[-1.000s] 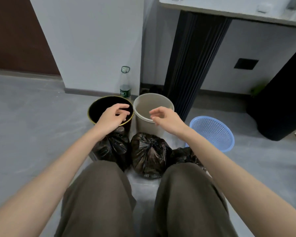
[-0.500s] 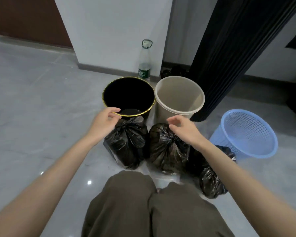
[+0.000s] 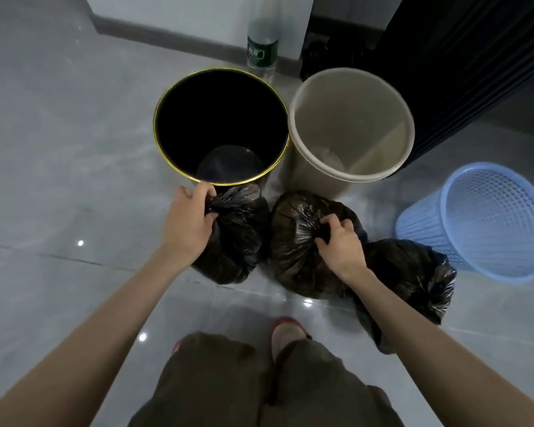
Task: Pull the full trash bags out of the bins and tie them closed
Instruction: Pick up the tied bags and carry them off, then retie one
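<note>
Our left hand (image 3: 187, 224) grips the bag (image 3: 238, 241) nearest the black bin (image 3: 198, 112) by its neck; our right hand (image 3: 341, 248) pinches the neighbouring bag (image 3: 293, 241), probably to carry both.

indoor room, glossy grey tiled floor (image 3: 59, 149), baseboard (image 3: 167, 35), waste bins

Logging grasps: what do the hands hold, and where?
Left hand grips the left bag by its gathered top; right hand grips the middle bag likewise.

Hands (image 3: 188, 224) on two black bags (image 3: 241, 241)
</note>
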Demonstrator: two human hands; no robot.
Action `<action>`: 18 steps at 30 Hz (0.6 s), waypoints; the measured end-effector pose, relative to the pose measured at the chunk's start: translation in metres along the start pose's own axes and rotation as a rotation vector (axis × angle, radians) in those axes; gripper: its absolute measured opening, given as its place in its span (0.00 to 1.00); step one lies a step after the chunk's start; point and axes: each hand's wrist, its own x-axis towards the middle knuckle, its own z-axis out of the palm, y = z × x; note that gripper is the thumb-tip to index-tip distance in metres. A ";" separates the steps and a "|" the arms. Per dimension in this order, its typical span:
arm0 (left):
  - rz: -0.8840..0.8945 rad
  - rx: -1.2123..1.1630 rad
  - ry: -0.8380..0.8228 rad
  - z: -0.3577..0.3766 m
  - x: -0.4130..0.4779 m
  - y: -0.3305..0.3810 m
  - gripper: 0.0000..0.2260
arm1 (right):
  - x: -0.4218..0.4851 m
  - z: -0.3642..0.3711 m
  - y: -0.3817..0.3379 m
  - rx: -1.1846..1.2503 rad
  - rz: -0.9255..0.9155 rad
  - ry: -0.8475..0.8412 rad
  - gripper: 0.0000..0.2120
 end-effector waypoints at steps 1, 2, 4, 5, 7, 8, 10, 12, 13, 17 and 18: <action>-0.007 0.019 -0.001 0.001 0.001 0.001 0.14 | 0.000 0.001 -0.003 -0.020 0.007 -0.013 0.19; -0.020 0.035 0.001 0.001 0.001 0.000 0.14 | 0.000 0.001 -0.005 -0.027 0.017 -0.020 0.19; -0.032 0.074 0.022 0.000 -0.001 -0.002 0.12 | 0.000 0.001 -0.007 0.002 0.029 -0.001 0.16; -0.022 0.095 0.031 -0.001 -0.003 -0.002 0.11 | 0.000 0.000 -0.007 0.032 0.030 0.016 0.15; -0.003 0.104 0.042 -0.001 -0.006 -0.004 0.09 | 0.000 -0.001 -0.006 0.099 0.036 0.041 0.13; -0.003 0.087 0.048 -0.002 -0.006 -0.004 0.08 | 0.000 -0.002 -0.007 0.132 0.048 0.050 0.13; -0.015 0.036 0.060 -0.002 -0.007 -0.006 0.07 | 0.000 -0.004 -0.009 0.187 0.087 0.061 0.11; -0.021 -0.016 0.073 -0.003 -0.009 -0.006 0.07 | -0.001 -0.006 -0.010 0.222 0.100 0.078 0.07; -0.031 -0.034 0.078 -0.004 -0.011 -0.005 0.07 | -0.004 -0.007 -0.010 0.229 0.099 0.077 0.06; -0.112 -0.035 0.044 -0.011 -0.026 -0.003 0.07 | -0.022 -0.016 -0.016 0.249 0.091 0.016 0.07; -0.120 -0.038 0.034 -0.014 -0.031 -0.003 0.07 | -0.026 -0.021 -0.019 0.249 0.085 0.008 0.07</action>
